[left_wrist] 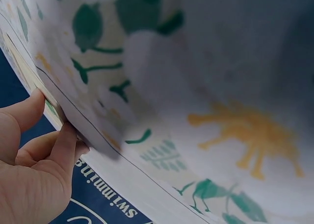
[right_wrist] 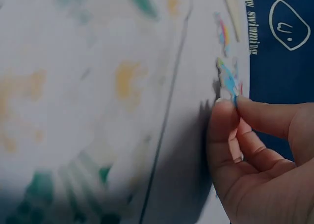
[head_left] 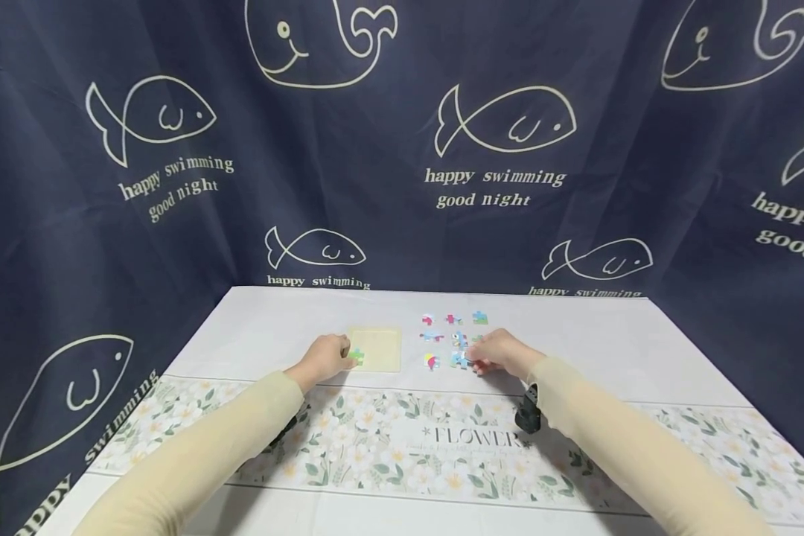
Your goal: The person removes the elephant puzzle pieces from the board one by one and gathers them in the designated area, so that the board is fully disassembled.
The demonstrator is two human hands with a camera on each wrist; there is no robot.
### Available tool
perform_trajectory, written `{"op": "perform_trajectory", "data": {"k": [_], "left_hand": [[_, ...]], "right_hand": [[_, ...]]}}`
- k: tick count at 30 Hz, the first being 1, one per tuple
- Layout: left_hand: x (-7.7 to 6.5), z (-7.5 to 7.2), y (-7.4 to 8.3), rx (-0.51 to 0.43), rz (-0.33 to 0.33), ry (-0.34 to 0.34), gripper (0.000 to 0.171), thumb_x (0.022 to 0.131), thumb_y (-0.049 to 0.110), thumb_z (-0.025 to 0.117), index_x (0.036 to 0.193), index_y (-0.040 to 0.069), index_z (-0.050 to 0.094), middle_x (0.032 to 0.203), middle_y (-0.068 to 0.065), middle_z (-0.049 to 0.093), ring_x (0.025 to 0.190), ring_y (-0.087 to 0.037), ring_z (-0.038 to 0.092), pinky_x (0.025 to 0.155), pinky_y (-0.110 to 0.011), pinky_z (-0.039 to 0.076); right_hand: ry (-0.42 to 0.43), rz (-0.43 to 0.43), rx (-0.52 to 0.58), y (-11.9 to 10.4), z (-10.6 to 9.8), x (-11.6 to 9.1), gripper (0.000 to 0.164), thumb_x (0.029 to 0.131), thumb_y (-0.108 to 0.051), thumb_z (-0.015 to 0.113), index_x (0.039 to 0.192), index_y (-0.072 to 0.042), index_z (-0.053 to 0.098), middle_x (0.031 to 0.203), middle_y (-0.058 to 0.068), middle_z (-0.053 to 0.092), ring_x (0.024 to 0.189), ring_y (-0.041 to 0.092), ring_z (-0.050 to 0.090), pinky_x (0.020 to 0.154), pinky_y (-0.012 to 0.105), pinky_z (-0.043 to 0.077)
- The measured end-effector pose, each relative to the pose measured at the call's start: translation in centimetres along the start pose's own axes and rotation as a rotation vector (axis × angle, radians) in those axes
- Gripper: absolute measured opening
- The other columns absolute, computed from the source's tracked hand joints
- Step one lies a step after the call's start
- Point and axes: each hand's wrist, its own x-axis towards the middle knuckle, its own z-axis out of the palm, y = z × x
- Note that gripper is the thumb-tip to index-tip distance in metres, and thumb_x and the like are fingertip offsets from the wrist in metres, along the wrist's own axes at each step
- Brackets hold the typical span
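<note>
In the head view, a shallow cream puzzle tray lies left of centre, with a green puzzle piece in its near left corner. My left hand grips the tray at that corner; the left wrist view shows the thumb and curled fingers on either side of its edge. On the right, my right hand pinches a blue puzzle piece between thumb and index finger, tilted up from the table. Loose pieces lie between tray and hand, among them a red-and-yellow one and a blue-green one.
A white tablecloth covers the table, with a flowered band along the near side. Behind the far edge hangs a dark blue curtain with fish drawings. A black wrist camera sits under the right wrist.
</note>
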Motion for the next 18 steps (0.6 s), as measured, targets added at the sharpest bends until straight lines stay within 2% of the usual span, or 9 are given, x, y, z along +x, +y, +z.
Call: {"op": "perform_trajectory", "data": {"k": [7,14,16,18], "left_hand": [[0.03,0.10,0.10,0.017,0.010,0.005,0.034,0.088,0.020,0.070,0.066,0.006,0.049,0.135,-0.023,0.057,0.121,-0.037,0.058,0.091,-0.042,0.051],[-0.09,0.02,0.17,0.026,0.019,0.013,0.036,0.088,0.019,0.071,0.065,0.006,0.046,0.132,-0.022,0.059,0.123,-0.037,0.056,0.099,-0.044,0.049],[-0.05,0.02,0.16,0.035,0.017,0.016,0.035,0.088,0.019,0.071,0.065,0.007,0.047,0.122,-0.021,0.065,0.113,-0.034,0.062,0.095,-0.043,0.051],[-0.01,-0.02,0.17,0.036,0.011,0.013,0.034,0.088,0.019,0.071,0.066,0.007,0.048,0.109,-0.017,0.070,0.094,-0.027,0.064,0.084,-0.039,0.052]], "right_hand": [[0.067,-0.046,-0.018,0.80,0.07,-0.25,0.016,0.086,0.001,0.067,0.097,0.013,0.068,0.068,0.004,0.068,0.056,0.009,0.061,0.060,0.025,0.059],[0.129,-0.031,-0.012,0.88,0.28,-0.01,0.017,0.084,-0.001,0.071,0.097,0.010,0.071,0.074,0.006,0.072,0.056,0.009,0.061,0.058,0.023,0.058],[0.140,-0.027,-0.020,0.90,0.30,0.09,0.019,0.084,-0.001,0.072,0.099,0.009,0.071,0.076,0.007,0.073,0.056,0.008,0.062,0.058,0.022,0.058],[0.147,-0.023,-0.018,0.97,0.28,0.18,0.021,0.083,-0.002,0.072,0.101,0.009,0.071,0.078,0.007,0.074,0.057,0.008,0.063,0.058,0.022,0.058]]}}
